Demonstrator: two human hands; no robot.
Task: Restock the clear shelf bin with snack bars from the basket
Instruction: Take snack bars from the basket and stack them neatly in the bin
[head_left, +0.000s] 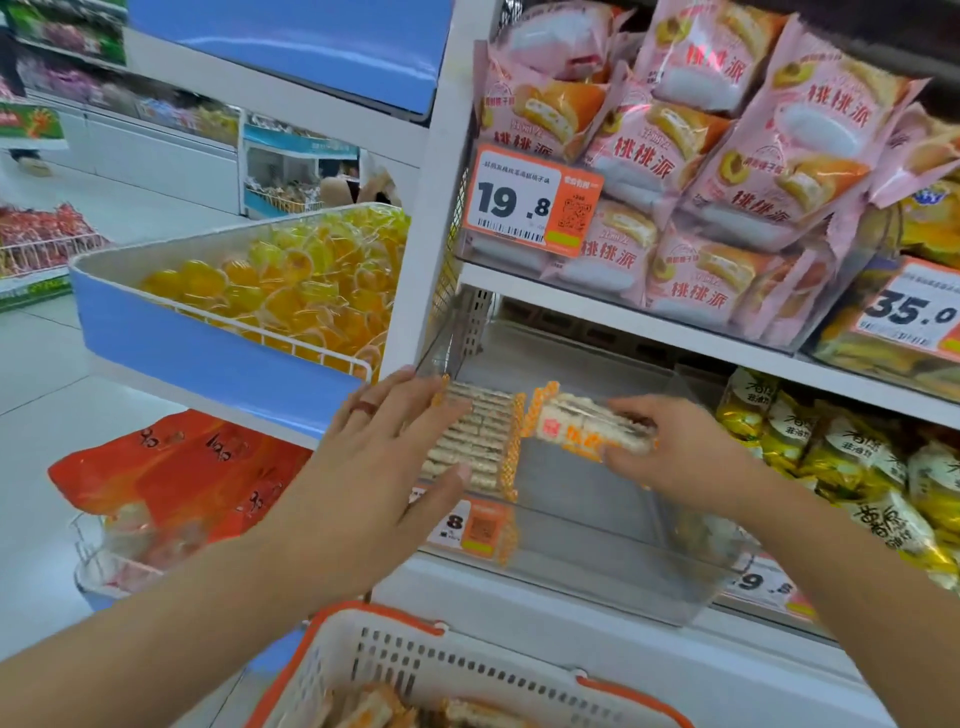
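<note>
A clear shelf bin (597, 551) sits on the lower shelf, mostly bare inside. A row of snack bars (483, 431) with orange-edged wrappers stands packed against its left wall. My left hand (389, 441) rests open and flat against that row, a ring on one finger. My right hand (670, 447) holds a stack of snack bars (582, 421) over the middle of the bin, just right of the row. The white basket (467, 670) with orange rim is at the bottom, with more bars (379, 712) showing inside.
Pink cake packs (727, 171) fill the shelf above, with a 19.8 price tag (530, 200). Yellow-green packets (852, 467) lie right of the bin. To the left are a blue tray of yellow jelly cups (291, 291) and orange bags (176, 467) below it.
</note>
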